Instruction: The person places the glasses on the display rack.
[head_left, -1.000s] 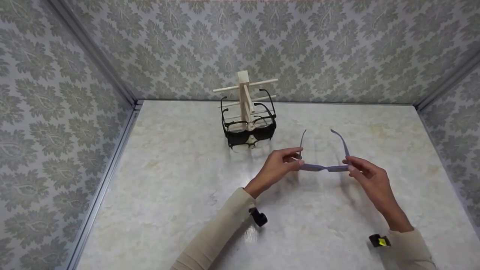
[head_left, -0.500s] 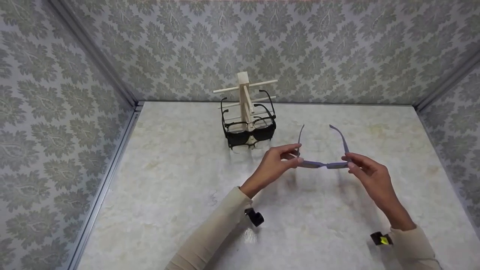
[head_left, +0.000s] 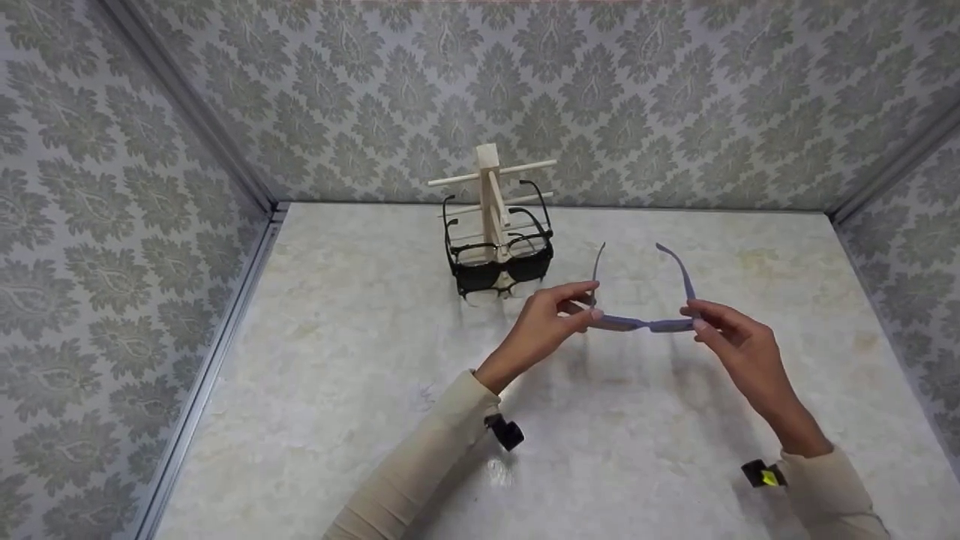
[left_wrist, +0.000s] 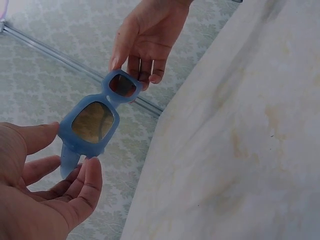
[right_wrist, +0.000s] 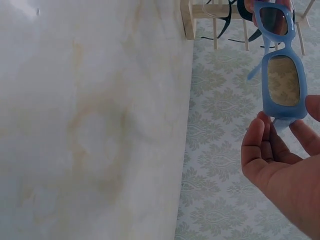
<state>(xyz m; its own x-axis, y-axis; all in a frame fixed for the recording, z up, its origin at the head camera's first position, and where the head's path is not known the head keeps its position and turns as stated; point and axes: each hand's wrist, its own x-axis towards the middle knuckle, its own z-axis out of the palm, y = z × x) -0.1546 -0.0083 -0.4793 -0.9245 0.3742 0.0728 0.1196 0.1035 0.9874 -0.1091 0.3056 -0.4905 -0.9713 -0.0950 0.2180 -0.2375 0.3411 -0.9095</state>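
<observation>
A pair of blue-framed sunglasses [head_left: 616, 323] is held above the table between both hands, temples unfolded and pointing away from the person. My left hand [head_left: 546, 321] pinches the left end of the frame near the hinge. At the opposite hinge, my right hand [head_left: 744, 351] grips with thumb and fingers. In the left wrist view the sunglasses [left_wrist: 109, 101] show their tinted lenses, one larger and nearer. Left of the hands stands a wooden glasses rack [head_left: 488, 169] with black sunglasses [head_left: 477, 277] and clear-lensed glasses hung on it.
The marble-patterned table [head_left: 337, 360] carries the rack near its back edge. Patterned wall panels [head_left: 645, 90] enclose the back and sides. The rack's topmost wooden rod [head_left: 454, 179] bears no glasses. Small black wrist devices [head_left: 505, 433] sit at both sleeves.
Both hands have moved the blue sunglasses slightly away from the person and a little to the left. The rack and its glasses stay in place.
</observation>
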